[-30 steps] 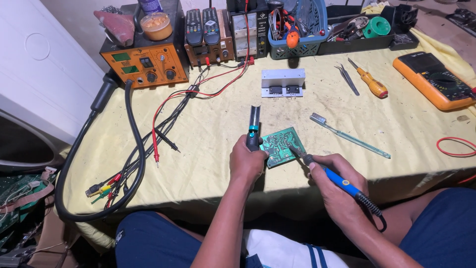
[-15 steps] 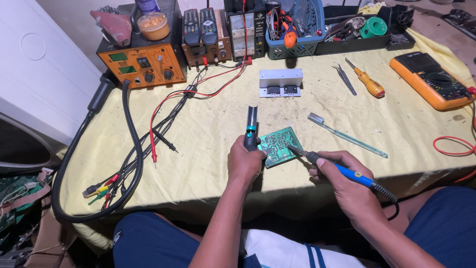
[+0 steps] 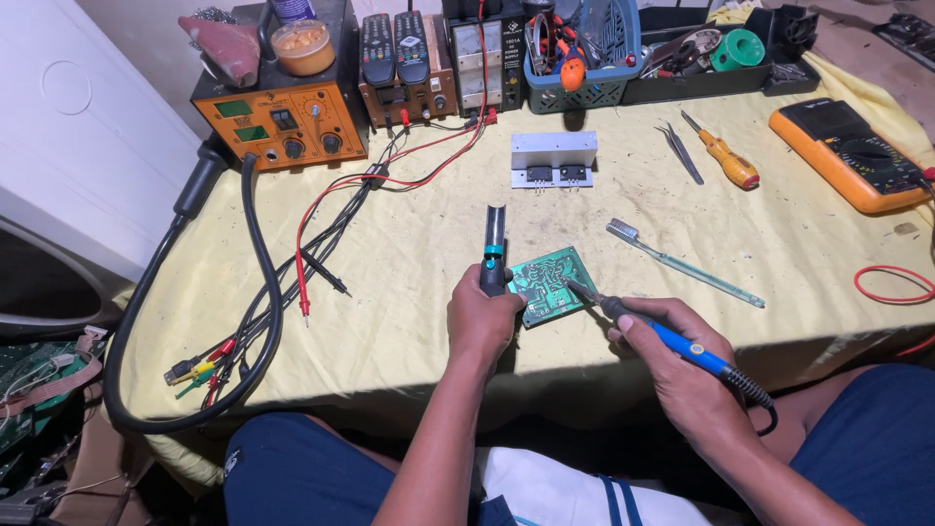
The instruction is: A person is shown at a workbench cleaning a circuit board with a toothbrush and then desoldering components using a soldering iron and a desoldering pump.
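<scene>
A small green circuit board (image 3: 546, 282) lies on the yellow cloth near the table's front edge. My left hand (image 3: 481, 321) grips a dark pen-shaped tool with a teal ring (image 3: 494, 249), held upright at the board's left edge. My right hand (image 3: 672, 365) holds a blue-handled soldering iron (image 3: 651, 326) whose tip rests on the board's right side. Its black cord trails off past my wrist.
An orange rework station (image 3: 278, 122) with a thick black hose (image 3: 261, 292) stands at the back left, with red and black test leads (image 3: 321, 253) beside it. A heatsink block (image 3: 553, 159), toothbrush (image 3: 682, 263), tweezers, screwdriver (image 3: 723, 154), orange multimeter (image 3: 845, 151) and blue basket (image 3: 584, 54) lie further back.
Hands, board and iron keep their positions relative to each other; the view has only shifted slightly. The iron's tip stays on the board.
</scene>
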